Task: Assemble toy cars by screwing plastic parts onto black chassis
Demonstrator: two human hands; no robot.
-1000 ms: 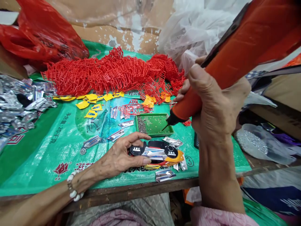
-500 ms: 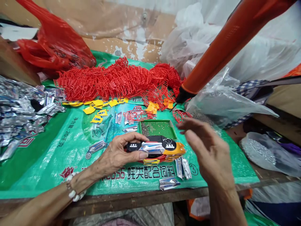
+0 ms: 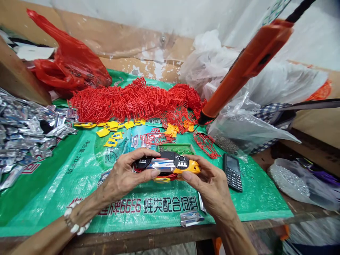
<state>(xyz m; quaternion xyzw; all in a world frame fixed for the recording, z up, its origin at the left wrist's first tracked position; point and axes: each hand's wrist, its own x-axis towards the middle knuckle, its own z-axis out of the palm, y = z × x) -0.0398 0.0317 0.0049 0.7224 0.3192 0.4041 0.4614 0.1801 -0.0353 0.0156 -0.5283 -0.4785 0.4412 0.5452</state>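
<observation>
Between my two hands is a toy car body in black, silver, yellow and red, held level above the green sheet. My left hand grips its black end, thumb along the near side and fingers over the top. At the yellow end, my right hand closes with the thumb in front and fingers behind. Just beyond the car lies a green tray, partly hidden by it. A silver trim piece rests on the sheet below my right hand.
Red plastic frames are heaped at the back, with yellow parts before them. Silver pieces pile up at left. An orange electric screwdriver hangs at right. A keypad phone and a bowl of small shiny bits are on the right.
My right hand has come in from the right and taken hold of the car's yellow end. The car has shifted slightly left. The screwdriver appears farther away, and the phone is now visible.
</observation>
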